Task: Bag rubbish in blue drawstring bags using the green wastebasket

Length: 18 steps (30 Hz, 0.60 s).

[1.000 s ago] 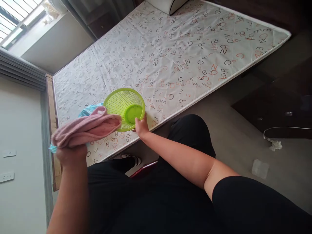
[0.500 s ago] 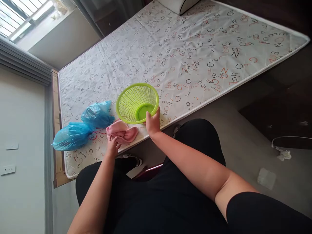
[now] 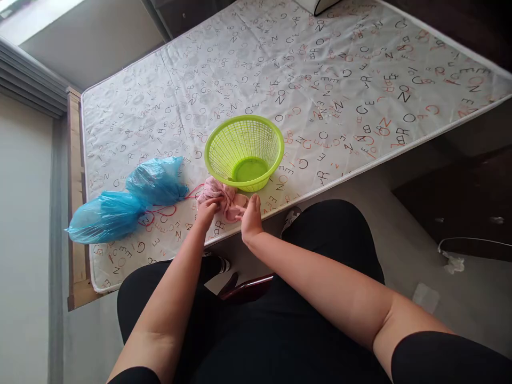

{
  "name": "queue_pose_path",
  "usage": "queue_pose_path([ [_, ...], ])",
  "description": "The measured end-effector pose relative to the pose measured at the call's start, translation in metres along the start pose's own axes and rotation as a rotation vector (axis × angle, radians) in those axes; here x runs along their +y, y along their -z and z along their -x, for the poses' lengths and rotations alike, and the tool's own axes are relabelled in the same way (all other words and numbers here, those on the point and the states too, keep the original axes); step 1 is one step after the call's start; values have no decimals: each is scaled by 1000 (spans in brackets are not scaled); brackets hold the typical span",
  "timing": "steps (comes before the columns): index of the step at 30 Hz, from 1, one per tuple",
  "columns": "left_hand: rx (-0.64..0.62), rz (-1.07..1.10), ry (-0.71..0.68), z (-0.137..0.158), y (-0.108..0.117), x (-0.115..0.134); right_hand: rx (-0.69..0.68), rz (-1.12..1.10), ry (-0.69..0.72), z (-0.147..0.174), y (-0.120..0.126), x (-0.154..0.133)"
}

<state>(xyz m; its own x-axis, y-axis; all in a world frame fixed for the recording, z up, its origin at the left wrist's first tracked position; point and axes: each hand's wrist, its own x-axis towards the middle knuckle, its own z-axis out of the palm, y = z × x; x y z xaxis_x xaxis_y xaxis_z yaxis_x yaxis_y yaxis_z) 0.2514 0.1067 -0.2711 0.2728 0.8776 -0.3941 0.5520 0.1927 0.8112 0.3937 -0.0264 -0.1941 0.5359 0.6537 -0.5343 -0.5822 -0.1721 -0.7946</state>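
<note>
A crumpled pink cloth (image 3: 224, 196) lies at the near edge of the mattress (image 3: 168, 101). My left hand (image 3: 208, 209) is closed on its left side, fingertips partly buried in the folds. At the cloth's right end is my right hand (image 3: 252, 220), thumb raised and fingers curled against the fabric. Just beyond both hands stands a lime-green plastic basket (image 3: 251, 169), with nothing visible inside; neither hand is on it. Two blue plastic bags (image 3: 110, 216) rest to the left, with red strings (image 3: 160, 210) trailing from them toward the cloth.
Printed letters cover the mattress, which sits on a wooden frame (image 3: 76, 213) at the left. A white object with black trim (image 3: 316, 6) is at the far edge. Dark furniture (image 3: 460, 197) stands on the right, with a pale cable (image 3: 476, 240) near it.
My right hand has let go of the green basket, which now stands farther right on the mattress, and has come down to the pink cloth. The cloth has been bunched and shifted right.
</note>
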Motion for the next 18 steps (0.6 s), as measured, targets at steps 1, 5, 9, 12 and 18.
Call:
queue_pose_path([
  [1, 58, -10, 5, -4, 11, -2, 6, -2, -69, 6, -3, 6],
  [5, 290, -136, 10, -18, 77, -20, -80, 96, -301, 28, -13, 20],
  [9, 221, -671, -61, -46, 140, -45, -188, 208, -398, 41, -19, 21],
  [12, 224, -843, 1, -69, 159, -55, -223, 249, -405, 47, -24, 20],
  [18, 360, -735, 125, -72, 157, -32, -276, 306, -419, 44, -48, 25],
])
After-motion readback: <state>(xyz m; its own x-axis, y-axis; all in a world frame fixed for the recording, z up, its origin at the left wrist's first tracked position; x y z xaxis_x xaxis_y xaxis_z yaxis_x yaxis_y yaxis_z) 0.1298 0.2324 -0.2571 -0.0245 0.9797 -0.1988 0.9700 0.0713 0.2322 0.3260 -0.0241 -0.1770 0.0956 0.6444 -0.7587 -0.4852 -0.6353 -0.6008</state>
